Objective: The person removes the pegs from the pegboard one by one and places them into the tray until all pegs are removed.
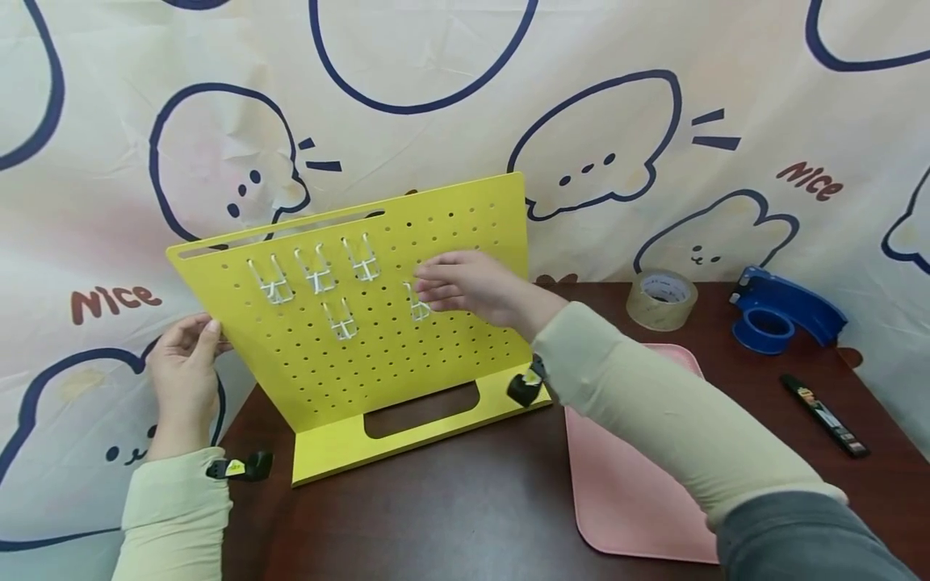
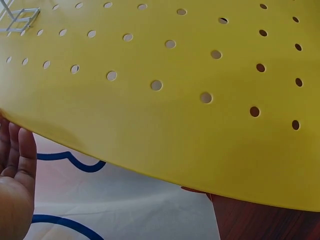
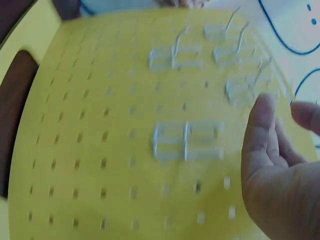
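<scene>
A yellow pegboard [image 1: 436, 355] stands upright on its own foot, leaning back. Several white wire hooks [image 1: 363, 262] hang from its holes, three along the upper row and two lower down. At the board's left edge, my left hand [image 1: 185, 355] pinches the rim, thumb in front and fingers behind. My right hand [image 1: 479, 290] is raised before the board, beside the lower right hook [image 1: 416, 305], and partly covers it in the head view. In the right wrist view that same hook [image 3: 187, 141] sits flat against the board, and my right hand [image 3: 280, 155] holds nothing, thumb and fingers apart.
A pink tray [image 1: 625, 492] lies right of the board, under my right forearm. Beyond it stand a roll of clear tape [image 1: 661, 300] and a blue tape dispenser [image 1: 788, 307]. A black marker [image 1: 824, 415] lies near the right table edge. A patterned cloth hangs behind.
</scene>
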`<state>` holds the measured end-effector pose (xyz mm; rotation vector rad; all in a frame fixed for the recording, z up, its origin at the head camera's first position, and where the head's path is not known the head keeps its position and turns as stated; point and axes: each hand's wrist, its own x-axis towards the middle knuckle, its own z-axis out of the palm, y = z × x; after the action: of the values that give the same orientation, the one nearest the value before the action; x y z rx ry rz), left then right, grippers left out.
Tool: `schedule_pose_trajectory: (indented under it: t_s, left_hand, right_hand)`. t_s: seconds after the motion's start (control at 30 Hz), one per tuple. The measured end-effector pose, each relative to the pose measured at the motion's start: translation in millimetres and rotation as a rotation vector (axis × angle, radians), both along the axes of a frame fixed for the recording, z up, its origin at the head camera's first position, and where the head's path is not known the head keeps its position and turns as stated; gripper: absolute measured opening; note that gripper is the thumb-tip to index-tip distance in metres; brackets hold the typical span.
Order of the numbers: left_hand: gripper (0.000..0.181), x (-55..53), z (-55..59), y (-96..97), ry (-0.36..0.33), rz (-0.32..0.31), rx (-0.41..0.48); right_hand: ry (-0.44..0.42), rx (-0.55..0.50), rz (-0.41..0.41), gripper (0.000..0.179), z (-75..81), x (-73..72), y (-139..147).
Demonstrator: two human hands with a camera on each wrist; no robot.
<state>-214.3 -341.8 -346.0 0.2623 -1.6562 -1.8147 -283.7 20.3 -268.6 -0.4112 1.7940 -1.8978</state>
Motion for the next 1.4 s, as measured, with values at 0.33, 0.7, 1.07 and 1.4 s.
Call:
schedule_pose_trajectory:
  t_s: [0.33, 0.7, 1.07, 1.4]
  left_hand:
    - [0.010, 2.9, 1.1, 1.7, -0.029, 0.019, -0.018]
    - [0.011, -0.7, -1.5, -2.2, -0.003, 0.011, -0.029]
    - [0.011, -1.0, -2.0, -0.7, -0.023, 0.011, -0.020]
    - [0.012, -0.2, -2.2, -2.7, -0.018, 0.010, -0.005]
  right_hand:
    - [-0.151, -0.117, -0.047, 0.030, 2.3, 0.8, -46]
    - [-0.240, -0.230, -0.041, 0.032, 1.7, 9.1, -60]
    - [-0.272, -0.261, -0.017, 0.032, -1.5, 13.6, -57]
    - [-0.099, -0.096, -0.131, 0.025, -16.3, 6.2, 37]
